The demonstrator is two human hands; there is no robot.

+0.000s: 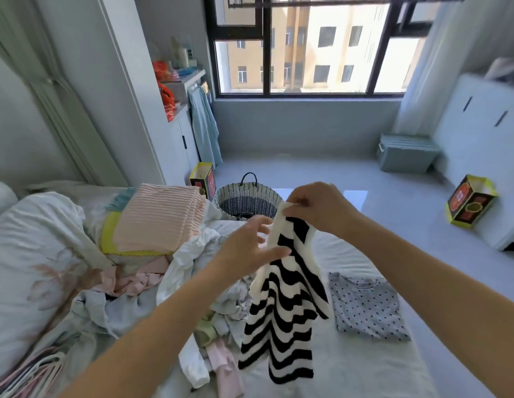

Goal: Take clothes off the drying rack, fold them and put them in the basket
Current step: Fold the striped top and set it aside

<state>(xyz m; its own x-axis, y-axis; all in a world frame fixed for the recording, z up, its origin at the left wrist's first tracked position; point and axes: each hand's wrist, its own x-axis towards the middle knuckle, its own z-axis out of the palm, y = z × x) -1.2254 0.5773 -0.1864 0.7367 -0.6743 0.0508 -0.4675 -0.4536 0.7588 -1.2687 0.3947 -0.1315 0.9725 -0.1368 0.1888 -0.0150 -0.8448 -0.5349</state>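
Two hands: both are up in front of the person, over the bed [365, 369], meeting on one garment.
Right hand [316, 209]: its thumb and fingertips pinch the top corner of the cloth, and the whole piece hangs from there.
Left hand [250, 245]: the fingers are spread and blurred, nearly straight. The thumb lies against the garment's left edge a little lower down, not closed round it.
Striped top [284, 320]: a black-and-white knit, held up and hanging lengthwise in loose folds. Its lower end reaches down towards the sheet.
Dotted top [367, 305]: grey with dark dots, folded flat on the sheet just right of the hanging knit.
Loose pile [192, 271]: unfolded white, pink, pale-green and light-blue clothes heaped on the bed, left of the knit and partly behind it.
Basket [247, 198]: a round woven basket with a dark handle, on the floor at the far edge of the bed, beyond the hands. What lies inside I cannot make out.
Pink blanket [161, 216]: ribbed, folded, lying on a yellow-edged cloth left of the basket.
Duvet [28, 254]: white, bunched at the left side.
Hangers [28, 374]: pale ones lying at the near left corner.
Yellow boxes: one [203, 179] by the cabinet, another [469, 201] on the floor to the right.
Storage crate [405, 153]: grey-blue, lidded, below the window [307, 44].
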